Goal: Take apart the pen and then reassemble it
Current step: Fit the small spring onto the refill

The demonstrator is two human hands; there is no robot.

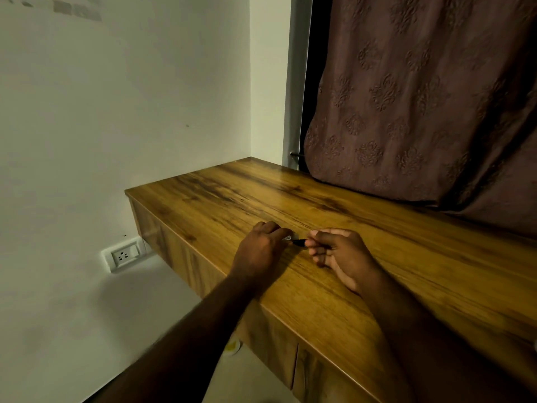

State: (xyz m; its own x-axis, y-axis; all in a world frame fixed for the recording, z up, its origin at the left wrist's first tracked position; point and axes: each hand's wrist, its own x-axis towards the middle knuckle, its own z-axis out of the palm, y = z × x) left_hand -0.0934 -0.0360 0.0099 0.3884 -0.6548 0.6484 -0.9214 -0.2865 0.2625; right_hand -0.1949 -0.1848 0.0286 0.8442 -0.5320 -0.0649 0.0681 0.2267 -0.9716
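Pen [298,242]: one, between the fingertips of both hands.
Left hand [261,247]: fingers curled around its labelled end.
Right hand [338,253]: fingers pinch its dark end.

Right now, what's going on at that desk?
A person is handling a slim dark-tipped pen with both bare hands, low over the brown wood-grain desk. The left hand holds the pale labelled end. The right hand pinches the dark end between thumb and fingertips. With a grip on each end, it looks set up to pull or twist the pen apart. Whether the pen has begun to separate is too small to tell.
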